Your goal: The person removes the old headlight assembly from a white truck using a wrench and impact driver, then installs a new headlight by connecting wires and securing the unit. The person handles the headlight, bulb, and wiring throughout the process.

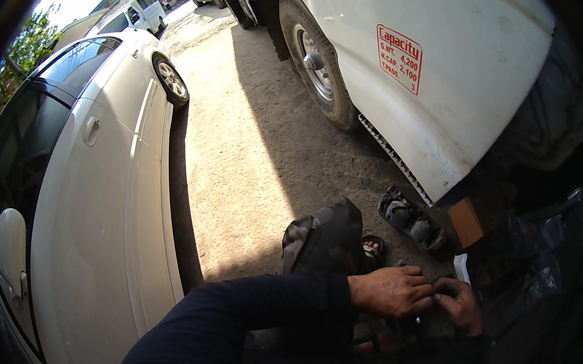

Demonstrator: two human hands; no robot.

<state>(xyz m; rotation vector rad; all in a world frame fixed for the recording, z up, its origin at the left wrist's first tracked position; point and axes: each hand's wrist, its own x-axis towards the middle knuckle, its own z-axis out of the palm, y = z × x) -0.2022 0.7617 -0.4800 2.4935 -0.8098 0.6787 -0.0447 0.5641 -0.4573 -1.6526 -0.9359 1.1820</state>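
Observation:
Dark-sleeved, my left arm reaches across the lower middle to my left hand, whose fingers are curled closed. My right hand meets it fingertip to fingertip, thumb and fingers pinched together. Whatever lies between them is too small or hidden to name. A narrow white curved piece stands just behind my right hand; whether it is touched cannot be told. Beyond the hands, a dark lamp housing with two round bowls lies on the ground beside a brown cardboard box.
A white truck with a front wheel and low, toothed lower edge overhangs the right. A light-coloured car fills the left. A sandaled foot rests near my hands. Clear plastic wrapping lies in shadow at right.

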